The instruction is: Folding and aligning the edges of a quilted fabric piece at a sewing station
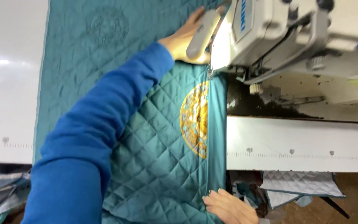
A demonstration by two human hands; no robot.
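- The teal quilt point(162, 166) lay flat on the white table point(9, 83), its folded edge running from the near side straight up to the sewing machine point(278, 37).
- The left hand point(185, 39) pressed flat, fingers spread, on the quilt beside the machine.
- The right hand point(228, 207) pinched the quilt's near edge.
- A gold round patch point(195, 118) sat between both hands.
- Scrap cloth point(303, 184) hung below the table.

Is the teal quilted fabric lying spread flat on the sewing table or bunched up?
Spread flat: the quilted fabric lies smooth across the table, left hand pressing it, right hand at its edge.
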